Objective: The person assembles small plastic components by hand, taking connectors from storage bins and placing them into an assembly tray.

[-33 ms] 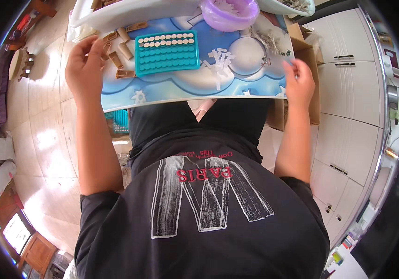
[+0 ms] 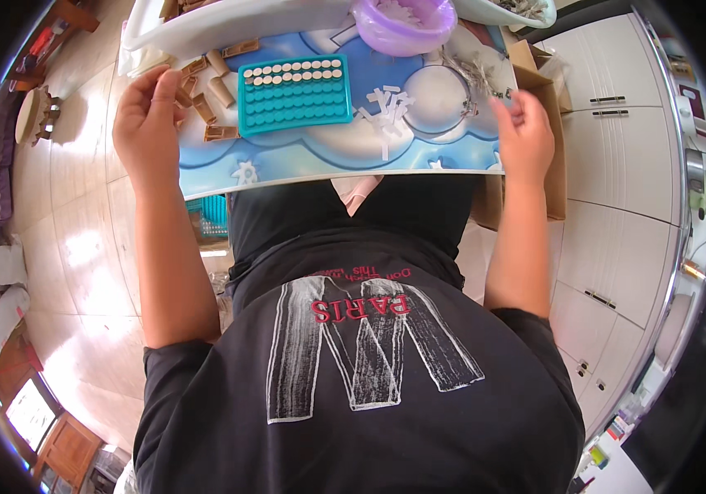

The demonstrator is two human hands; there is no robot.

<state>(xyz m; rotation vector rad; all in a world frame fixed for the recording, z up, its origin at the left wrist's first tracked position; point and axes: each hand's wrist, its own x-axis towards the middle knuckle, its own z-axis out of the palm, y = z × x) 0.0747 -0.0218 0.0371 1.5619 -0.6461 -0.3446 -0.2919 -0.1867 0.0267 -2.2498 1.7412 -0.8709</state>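
My left hand [image 2: 145,119] hovers at the table's left edge, beside several brown, clip-like pieces [image 2: 203,108]. Its fingers are loosely bent and a little apart, and I see nothing between them. Over the right edge is my right hand [image 2: 526,136], fingers bent and apart, the tips slightly blurred, close to a tangle of thin wires with small parts [image 2: 475,78]. No held thing shows there. A teal tray [image 2: 295,111] with rows of round hollows lies between the hands, nearer the left. White round pieces [image 2: 294,72] fill its two far rows.
Small white strips [image 2: 388,107] lie heaped right of the tray. A purple bowl lined with plastic [image 2: 406,33] and a white bin [image 2: 238,29] stand along the far side. A cardboard box [image 2: 552,156] is by the right table edge, before white cabinets [image 2: 617,165].
My right hand has shifted slightly left and up. My left hand has moved a little left, its thumb and forefinger now closer together. Tray and loose pieces stay put.
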